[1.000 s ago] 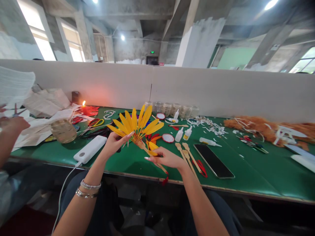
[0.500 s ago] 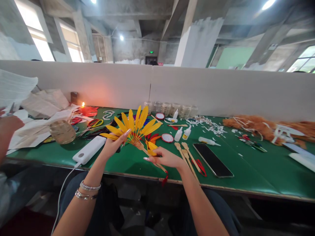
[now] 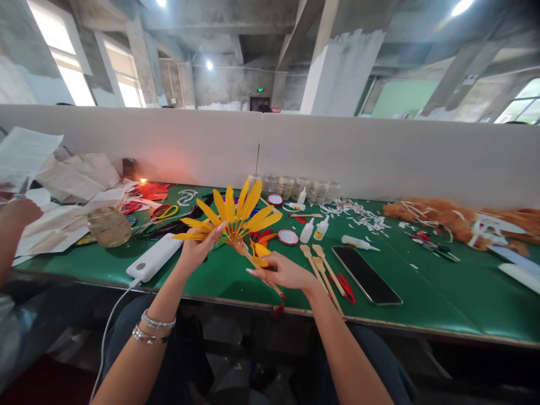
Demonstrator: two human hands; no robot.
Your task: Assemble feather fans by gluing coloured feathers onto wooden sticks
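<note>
A fan of long yellow feathers (image 3: 248, 203) spreads from the head of a wooden stick, with a red tassel (image 3: 279, 305) hanging at the stick's lower end. My left hand (image 3: 198, 250) pinches the leftmost feathers near their base, thumb stretched along them. Lower down, my right hand (image 3: 282, 271) is closed around the stick; loose-looking yellow feathers (image 3: 258, 252) show just above its fingers. The fan is tilted, held over the front edge of the green table (image 3: 439, 281). My right palm hides part of the stick.
Wooden sticks (image 3: 320, 270), a phone (image 3: 366, 275) and glue bottles (image 3: 321, 227) lie to the right. Left are a white power bank (image 3: 154, 257), scissors (image 3: 164, 211), a jar (image 3: 108, 226) and another person's hand (image 3: 19, 216). A flame (image 3: 143, 181) burns near papers. Brown fur (image 3: 426, 212) lies far right.
The feather tips have swung slightly to the right and the tassel slightly left, as the fan turns a little. Both hands keep their hold.
</note>
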